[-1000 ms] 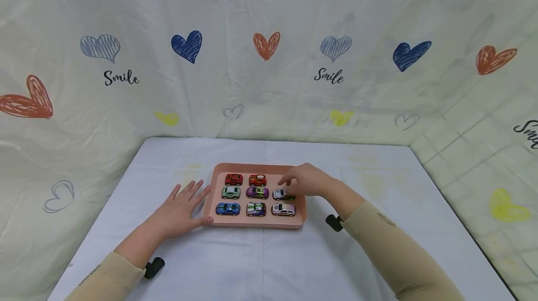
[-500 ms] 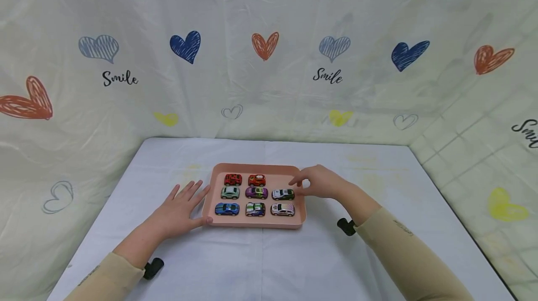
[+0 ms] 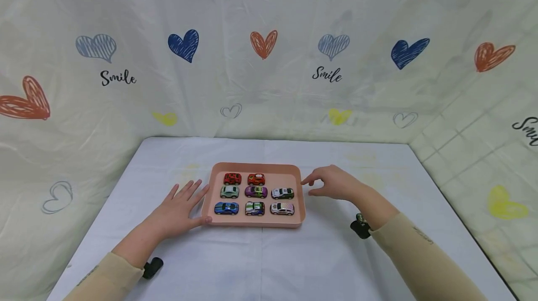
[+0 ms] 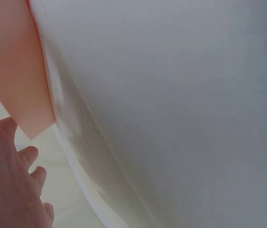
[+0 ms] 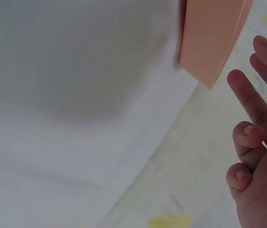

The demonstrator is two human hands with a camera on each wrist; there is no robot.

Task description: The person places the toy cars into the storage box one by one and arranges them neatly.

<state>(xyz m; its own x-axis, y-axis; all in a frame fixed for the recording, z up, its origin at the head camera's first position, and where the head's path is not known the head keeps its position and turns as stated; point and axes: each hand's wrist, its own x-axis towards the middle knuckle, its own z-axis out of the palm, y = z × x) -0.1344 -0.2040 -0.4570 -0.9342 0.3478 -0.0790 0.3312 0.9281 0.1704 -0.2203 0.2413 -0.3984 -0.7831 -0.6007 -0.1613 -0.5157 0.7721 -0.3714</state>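
A pink rectangular tray (image 3: 286,222) holds several small toy cars in three rows. The back row has two red cars, the left one (image 3: 232,179) and the right one (image 3: 256,179). Behind these come a mint green car (image 3: 229,192), a purple car (image 3: 256,191) and a black-and-white car (image 3: 283,193) in the middle row. Nearest the person are a blue car (image 3: 226,208), a multicoloured car (image 3: 254,208) and a whitish car (image 3: 282,209). My left hand (image 3: 176,214), fingers spread, touches the tray's left side. Holding nothing, my right hand (image 3: 336,184) hovers by its right edge, some fingers bent.
The tray stands on a table with a white cloth (image 3: 260,263). A light curtain (image 3: 286,6) printed with hearts hangs behind the table and along its sides. Each wrist wears a small black camera, the left one (image 3: 152,268) and the right one (image 3: 360,226).
My right hand has moved right, from above the black-and-white car to outside the tray's right edge. The left hand, the tray and the cars have stayed in place.
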